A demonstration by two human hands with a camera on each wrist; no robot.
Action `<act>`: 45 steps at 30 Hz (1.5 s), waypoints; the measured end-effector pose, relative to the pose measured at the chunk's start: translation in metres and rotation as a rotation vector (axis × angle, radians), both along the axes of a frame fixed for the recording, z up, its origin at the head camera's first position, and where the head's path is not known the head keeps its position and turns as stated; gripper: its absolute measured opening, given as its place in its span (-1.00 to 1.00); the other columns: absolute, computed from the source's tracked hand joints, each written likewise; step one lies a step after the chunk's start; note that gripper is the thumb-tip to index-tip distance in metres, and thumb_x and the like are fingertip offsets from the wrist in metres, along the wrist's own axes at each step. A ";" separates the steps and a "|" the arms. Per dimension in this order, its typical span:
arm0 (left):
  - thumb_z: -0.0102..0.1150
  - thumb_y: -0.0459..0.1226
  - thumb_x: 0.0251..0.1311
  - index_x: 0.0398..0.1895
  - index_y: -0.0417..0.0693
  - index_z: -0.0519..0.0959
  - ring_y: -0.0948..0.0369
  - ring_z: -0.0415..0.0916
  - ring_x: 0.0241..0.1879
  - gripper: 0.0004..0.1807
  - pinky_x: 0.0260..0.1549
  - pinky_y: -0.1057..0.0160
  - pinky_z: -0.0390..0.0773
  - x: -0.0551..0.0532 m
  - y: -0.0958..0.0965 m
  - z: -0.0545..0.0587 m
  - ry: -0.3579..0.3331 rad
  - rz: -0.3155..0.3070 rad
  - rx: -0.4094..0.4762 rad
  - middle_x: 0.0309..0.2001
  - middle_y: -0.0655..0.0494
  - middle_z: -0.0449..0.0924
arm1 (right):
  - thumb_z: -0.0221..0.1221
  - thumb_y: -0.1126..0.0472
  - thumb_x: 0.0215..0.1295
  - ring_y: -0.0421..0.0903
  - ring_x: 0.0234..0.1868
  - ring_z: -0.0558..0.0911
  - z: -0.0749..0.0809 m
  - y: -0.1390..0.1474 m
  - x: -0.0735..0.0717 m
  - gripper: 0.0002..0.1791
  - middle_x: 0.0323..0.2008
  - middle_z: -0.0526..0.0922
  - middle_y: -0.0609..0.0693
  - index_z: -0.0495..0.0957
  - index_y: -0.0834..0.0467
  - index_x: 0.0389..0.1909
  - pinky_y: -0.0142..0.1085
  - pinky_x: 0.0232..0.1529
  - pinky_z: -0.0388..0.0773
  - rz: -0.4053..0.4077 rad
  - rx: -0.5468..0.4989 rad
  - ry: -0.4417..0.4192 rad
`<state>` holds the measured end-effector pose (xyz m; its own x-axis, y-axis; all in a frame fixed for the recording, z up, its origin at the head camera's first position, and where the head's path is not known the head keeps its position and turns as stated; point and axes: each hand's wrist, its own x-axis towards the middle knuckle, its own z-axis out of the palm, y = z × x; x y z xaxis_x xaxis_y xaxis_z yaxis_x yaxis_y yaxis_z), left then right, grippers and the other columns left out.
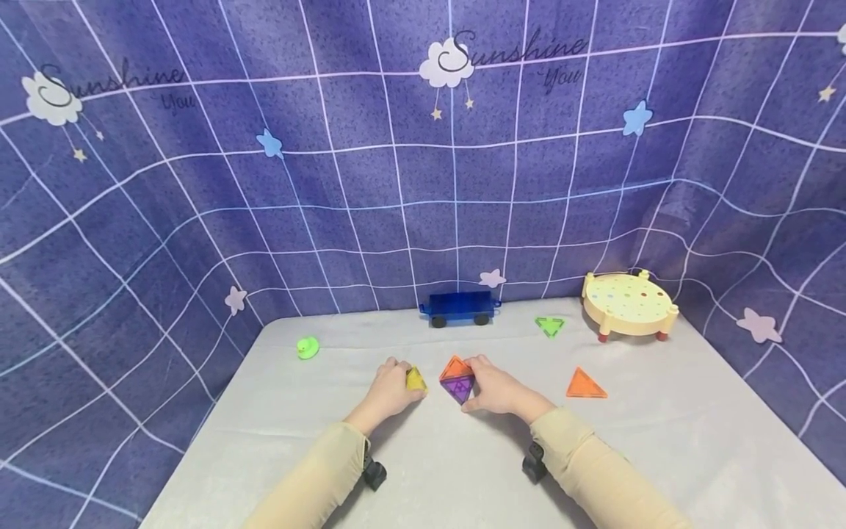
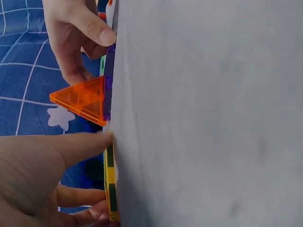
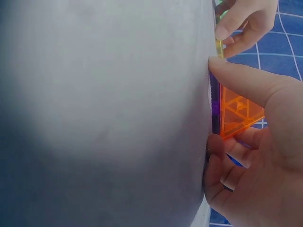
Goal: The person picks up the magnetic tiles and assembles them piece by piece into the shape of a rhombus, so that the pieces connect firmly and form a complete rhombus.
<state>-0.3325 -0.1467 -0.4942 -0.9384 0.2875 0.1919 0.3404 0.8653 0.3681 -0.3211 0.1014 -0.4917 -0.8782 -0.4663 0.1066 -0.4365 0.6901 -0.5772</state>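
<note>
Head view shows both hands low over the table, facing each other. The left hand holds a yellow triangular tile between thumb and fingers, flat or nearly flat on the surface. Just beyond it, and apart from it, the right hand grips a purple triangular tile that lies flat at that hand's inner side, thumb on the near end and fingers spread round the far side. An orange triangular tile stands upright along an edge of the purple one, within the right hand's span. The step in hand looks like bringing the yellow tile to this pair. The next move probably calls for sliding yellow across the small gap, edge lined up with the purple, while the right hand steadies its tiles; a bump could tip the upright one. A second orange tile lies outward of the right hand, and a green triangular tile beyond it, both untouched.
</note>
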 end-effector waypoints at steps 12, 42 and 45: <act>0.57 -0.01 -0.05 -0.04 -0.34 0.58 0.07 0.39 -0.33 -0.33 -0.36 0.14 0.46 0.017 0.015 -0.004 0.051 -0.025 -0.042 -0.27 -0.04 0.43 | 0.58 0.17 -0.04 0.16 0.20 0.52 -0.001 0.000 0.002 -0.06 0.15 0.47 0.24 0.33 0.44 0.30 0.01 0.31 0.40 -0.001 -0.003 -0.006; 0.56 -0.18 -0.09 0.02 -0.36 0.62 0.09 0.56 -0.29 -0.38 -0.22 0.06 0.60 0.022 0.038 0.011 -0.092 -0.031 0.189 -0.29 -0.04 0.66 | 0.57 0.19 -0.03 0.12 0.11 0.56 0.003 0.001 -0.001 -0.11 0.10 0.48 0.19 0.35 0.40 0.28 0.02 0.24 0.47 -0.012 0.006 -0.008; 0.55 -0.22 -0.07 0.05 -0.35 0.62 0.20 0.52 -0.38 -0.39 -0.31 0.16 0.59 0.020 0.039 0.011 -0.100 -0.026 0.244 -0.37 0.07 0.63 | 0.56 0.22 -0.02 0.11 0.11 0.56 0.003 0.000 0.000 -0.14 0.10 0.48 0.19 0.36 0.40 0.26 0.02 0.24 0.47 -0.013 -0.001 -0.015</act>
